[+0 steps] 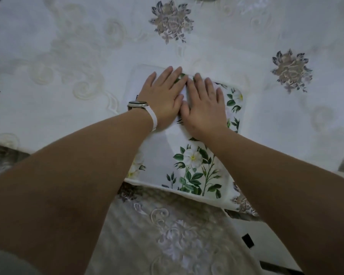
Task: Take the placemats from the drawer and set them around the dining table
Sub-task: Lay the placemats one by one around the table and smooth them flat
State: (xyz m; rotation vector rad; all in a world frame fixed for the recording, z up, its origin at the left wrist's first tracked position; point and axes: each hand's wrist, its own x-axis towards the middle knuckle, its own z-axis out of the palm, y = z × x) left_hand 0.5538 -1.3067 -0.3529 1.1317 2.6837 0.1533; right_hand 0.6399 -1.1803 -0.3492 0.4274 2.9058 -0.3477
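Placemat point(195, 165) is down on the table, right at the near edge in front of the person, on the pale embroidered tablecloth point(68, 76). It's the white one with green leaves and white flowers. Its near hem sits just at the table's lip, where the cloth drops over.

Both hands are on it. The left hand point(163, 96), with the watch point(137, 105) on its wrist, and the right hand point(205, 108) lie flat side by side on the far half of the mat. The fingers are straight, a little spread and pointing away from the person, and the thumbs meet in the middle. Neither hand grips anything; they only press.

So the mat lies directly under the palms, neither hand is nearer than the other, and most of the uncovered mat lies back toward the person. Its long axis looks to run from the table edge toward the middle of the table, tipped slightly to the right at the far end. The wide lens bends things, so I wouldn't swear to it.

The left part of the mat shows plain white and the right part carries the print. I can't tell whether that's a fold or 1 mat on another.

My read: this is smoothing and squaring at 1 seat. If it needs truing up, the push would be a small turn to bring the near hem in line with the table edge.
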